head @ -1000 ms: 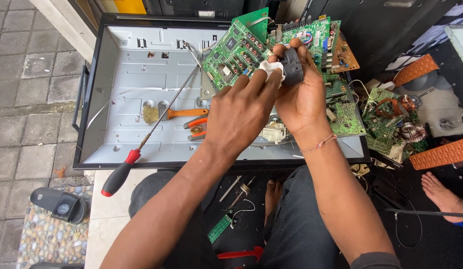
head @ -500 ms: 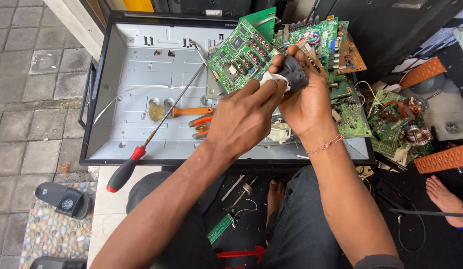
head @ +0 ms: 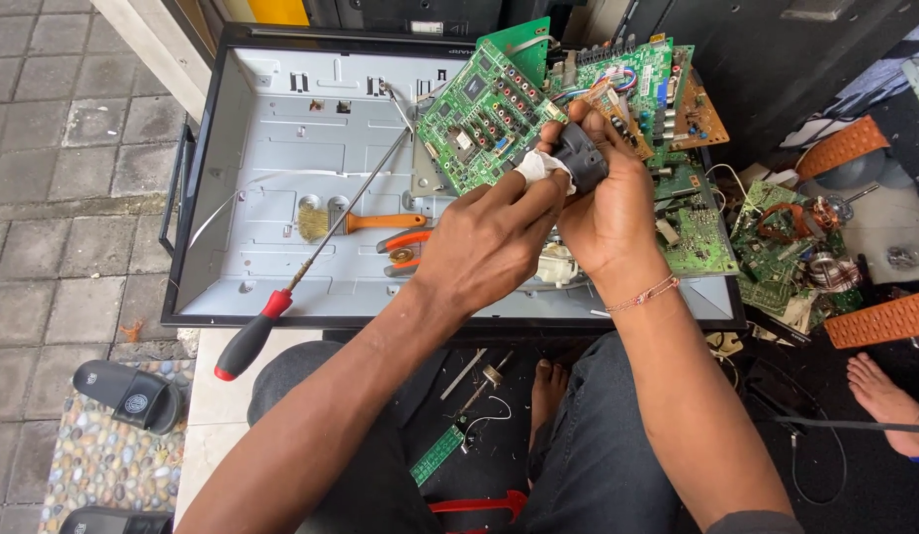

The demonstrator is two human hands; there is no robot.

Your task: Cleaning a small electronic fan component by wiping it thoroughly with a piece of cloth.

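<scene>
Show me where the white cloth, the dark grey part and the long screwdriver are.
white cloth (head: pixel 534 166), head view, on the bunched fabric at the fingertips.
dark grey part (head: pixel 581 158), head view, on its rounded body.
long screwdriver (head: pixel 246 343), head view, on its red and black handle.

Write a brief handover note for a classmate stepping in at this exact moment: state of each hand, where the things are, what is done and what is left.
Left hand: fingers press a white cloth against the dark plastic part.
Right hand: holds that part above the opened metal panel.
Around: green circuit boards piled at the panel's top right; long red-handled screwdriver, orange-handled brush and orange pliers lie on the panel.
Done: boards are out of the panel.
Left: the part is in mid-wipe; whether it is clean cannot be told.
</scene>
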